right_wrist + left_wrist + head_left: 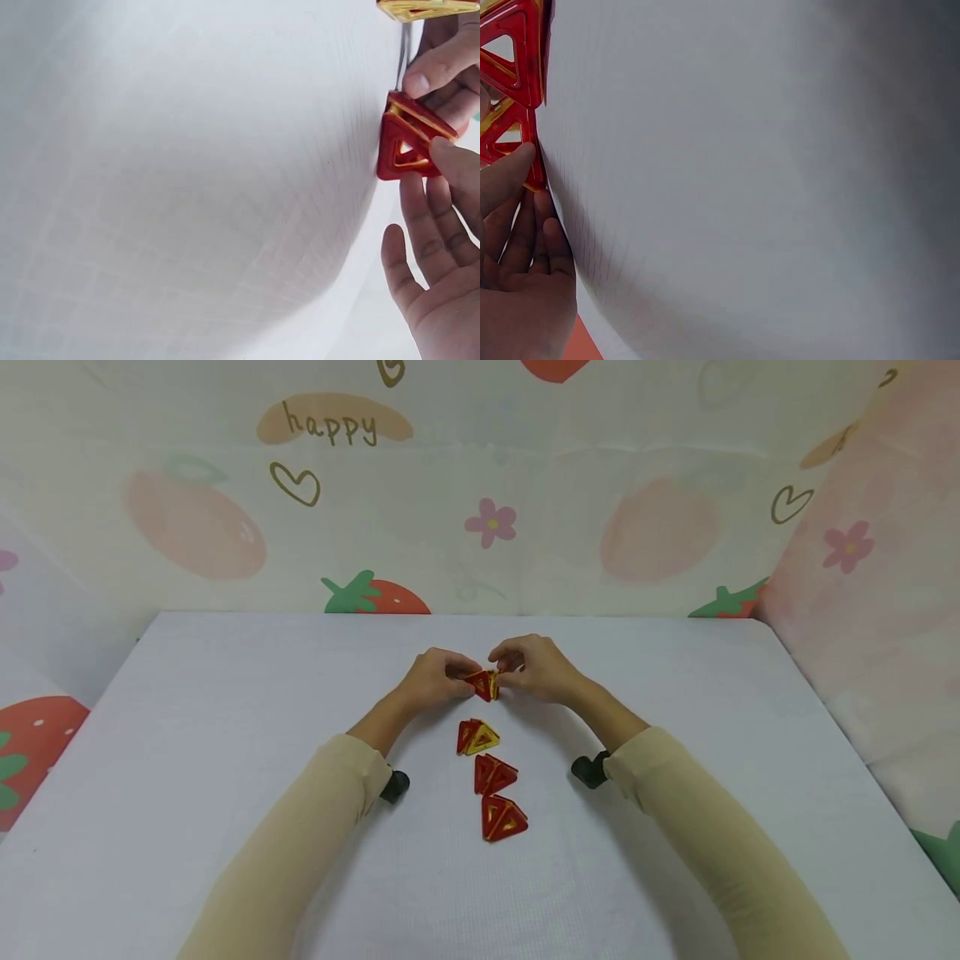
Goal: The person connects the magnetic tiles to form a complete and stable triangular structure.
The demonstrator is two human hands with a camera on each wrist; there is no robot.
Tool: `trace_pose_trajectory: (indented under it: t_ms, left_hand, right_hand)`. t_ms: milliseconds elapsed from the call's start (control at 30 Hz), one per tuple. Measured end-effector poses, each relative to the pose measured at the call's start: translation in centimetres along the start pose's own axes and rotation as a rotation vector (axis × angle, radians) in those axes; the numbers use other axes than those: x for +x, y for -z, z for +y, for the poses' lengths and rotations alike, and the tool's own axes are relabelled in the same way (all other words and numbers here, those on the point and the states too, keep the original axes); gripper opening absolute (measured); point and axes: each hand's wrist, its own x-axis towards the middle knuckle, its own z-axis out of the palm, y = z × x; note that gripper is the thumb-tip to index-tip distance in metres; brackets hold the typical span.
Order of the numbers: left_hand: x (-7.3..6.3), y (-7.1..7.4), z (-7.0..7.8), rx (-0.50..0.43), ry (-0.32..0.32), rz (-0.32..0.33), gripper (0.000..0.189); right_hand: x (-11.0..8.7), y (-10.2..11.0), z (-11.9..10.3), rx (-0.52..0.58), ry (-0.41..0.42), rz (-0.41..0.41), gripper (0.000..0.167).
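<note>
Between both hands, in the head view, is a small pyramid of red and yellow triangular magnetic tiles [482,685]. Thumb and fingers of my left hand [435,680] pinch its left side. My right hand [542,670] pinches the right side, where a yellow edge shows. The right wrist view has the red tiles [390,154] leaning together, held by the right hand [450,255] and by left fingers above. In the left wrist view my left hand [529,247] holds a red tile [534,169] at the frame's edge.
Nearer the body, three more tile pyramids stand in a line: a red and yellow one [482,739], a red one [493,774] and another red one [502,818]. All are on a white-covered table [247,693]. A patterned cloth [562,460] hangs behind it.
</note>
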Motion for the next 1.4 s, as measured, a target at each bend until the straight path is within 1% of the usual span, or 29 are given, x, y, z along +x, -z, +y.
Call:
trace_pose_trajectory:
  t_ms: [267,533,700,900,1133,1300,1400]
  left_hand:
    - [0.0,0.0,0.1,-0.005,-0.003,-0.003,0.029]
    - [0.1,-0.1,0.0,0.0,-0.001,0.001,0.03]
    - [0.1,-0.1,0.0,0.003,-0.003,0.0,0.03]
    - [0.1,-0.2,0.1,0.005,0.001,0.003,0.03]
    - [0.0,-0.2,0.3,0.011,0.017,0.002,0.03]
    - [0.0,0.2,0.4,0.035,-0.002,-0.014,0.03]
    - [0.0,0.7,0.3,0.052,-0.018,-0.004,0.03]
  right_hand:
    - [0.1,-0.1,-0.1,0.0,0.003,0.002,0.03]
    - [0.2,-0.3,-0.4,-0.008,-0.033,-0.061,0.03]
    - [0.1,-0.2,-0.6,-0.014,-0.038,-0.06,0.03]
    - [0.1,-0.2,-0.5,-0.021,-0.022,-0.059,0.029]
    - [0.1,-0.1,-0.3,-0.022,-0.017,-0.067,0.029]
    - [0.0,0.2,-0.2,-0.038,-0.005,-0.055,0.031]
    - [-0.2,0.7,0.2,-0.051,-0.004,-0.028,0.034]
